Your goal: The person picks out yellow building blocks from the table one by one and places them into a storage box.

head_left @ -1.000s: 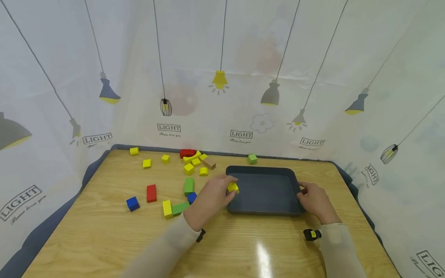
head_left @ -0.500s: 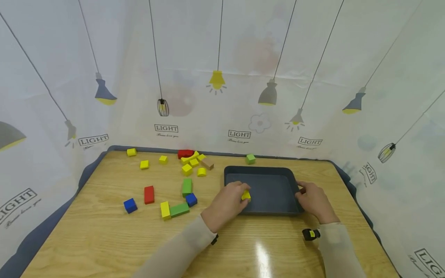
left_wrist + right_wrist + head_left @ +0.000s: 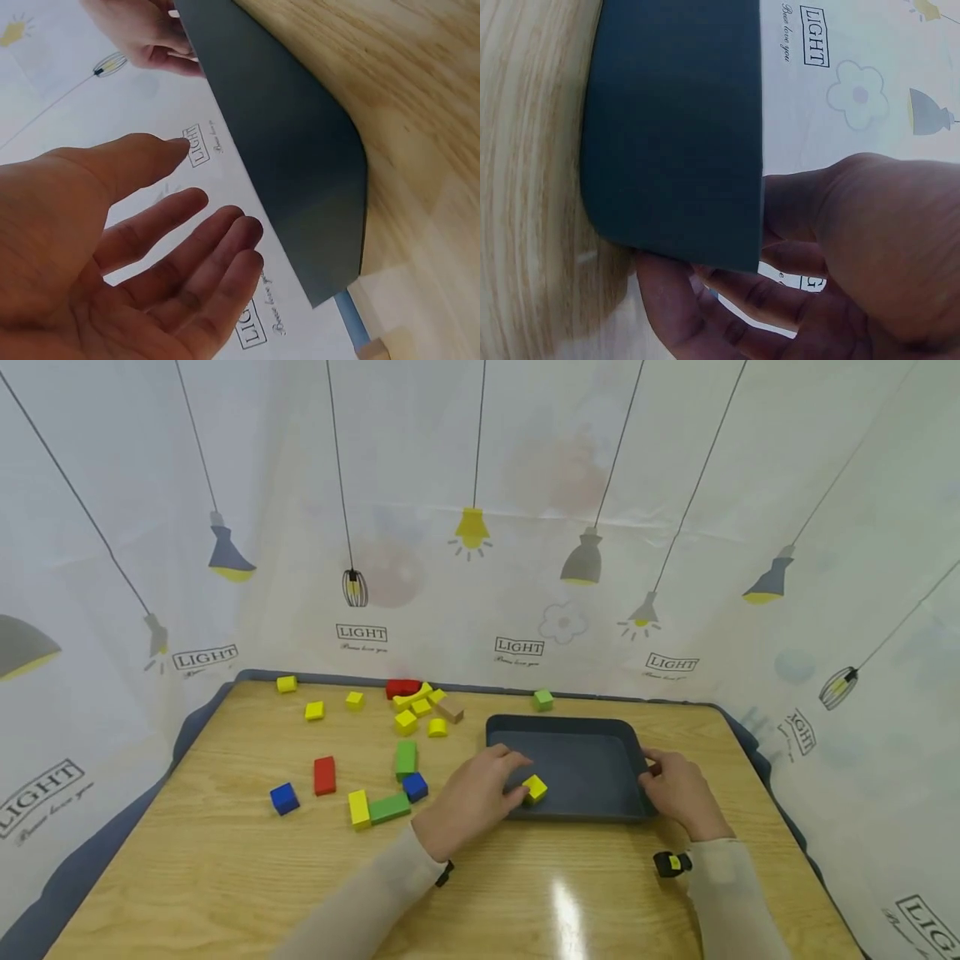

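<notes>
A dark grey rectangular tray lies on the wooden table. Inside it, towards the front left, sits a yellow block. My left hand hovers over the tray's left side, thumb and fingers parted close beside that block. Nothing lies between the thumb and fingers of the left hand in the left wrist view, and the tray's wall hides the block there. At the tray's right side, my right hand grips the rim. The right wrist view has its thumb over the edge and its fingers around the outer wall.
Left of the tray are a red block, two blue blocks, green blocks and an upright yellow block. Several yellow pieces, a brown block and a red piece cluster behind. A green block stands beyond the tray.
My left hand carried the yellow block rightward into the tray, let it go there, and has drawn back slightly left with its fingers parting. The right hand has stayed on the rim.
</notes>
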The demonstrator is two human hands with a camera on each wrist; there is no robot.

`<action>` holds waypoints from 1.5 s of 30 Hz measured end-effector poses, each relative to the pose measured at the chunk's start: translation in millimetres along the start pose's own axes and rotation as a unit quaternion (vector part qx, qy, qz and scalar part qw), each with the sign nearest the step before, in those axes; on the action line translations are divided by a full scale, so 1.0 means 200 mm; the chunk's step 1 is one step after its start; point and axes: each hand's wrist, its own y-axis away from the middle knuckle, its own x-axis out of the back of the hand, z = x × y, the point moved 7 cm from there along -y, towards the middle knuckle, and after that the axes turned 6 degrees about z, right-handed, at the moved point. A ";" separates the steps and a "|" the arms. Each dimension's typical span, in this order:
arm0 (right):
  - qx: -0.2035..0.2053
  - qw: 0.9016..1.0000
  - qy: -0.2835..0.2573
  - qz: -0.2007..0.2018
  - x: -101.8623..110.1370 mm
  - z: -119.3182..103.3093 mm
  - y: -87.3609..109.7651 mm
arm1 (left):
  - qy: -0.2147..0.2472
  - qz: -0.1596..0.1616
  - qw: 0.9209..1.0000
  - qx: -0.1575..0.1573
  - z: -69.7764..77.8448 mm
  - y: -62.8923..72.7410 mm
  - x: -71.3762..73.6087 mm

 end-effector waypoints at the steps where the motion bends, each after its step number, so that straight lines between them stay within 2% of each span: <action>1: 0.000 1.000 0.000 0.000 0.00 0.00 0.00 | 0.002 -0.001 1.000 0.001 -0.01 0.01 0.01; 4: 0.001 1.000 -0.003 -0.002 0.00 0.00 -0.01 | 0.010 0.004 1.000 0.002 -0.03 0.04 0.05; 13: -0.010 1.000 -0.007 -0.008 0.01 0.01 -0.01 | 0.005 0.050 0.999 0.008 -0.14 0.13 0.15; 18: -0.011 1.000 -0.007 -0.015 0.00 0.02 -0.01 | 0.007 0.071 0.997 0.040 -0.26 0.23 0.22; 24: -0.002 1.000 0.000 -0.014 0.00 0.02 -0.01 | -0.031 0.081 0.993 0.074 -0.43 0.38 0.32; 31: 0.018 1.000 0.018 -0.008 0.05 0.02 -0.01 | -0.033 0.047 0.991 0.117 -0.60 0.54 0.38; 36: 0.013 1.000 0.009 -0.016 0.03 0.02 -0.01 | -0.028 0.006 0.987 0.159 -0.71 0.63 0.39; 39: 0.007 1.000 0.006 -0.019 0.00 0.02 -0.01 | -0.025 -0.002 0.985 0.171 -0.74 0.66 0.39; 45: 0.004 1.000 0.003 -0.020 -0.02 0.01 -0.02 | -0.020 -0.004 0.987 0.160 -0.75 0.65 0.38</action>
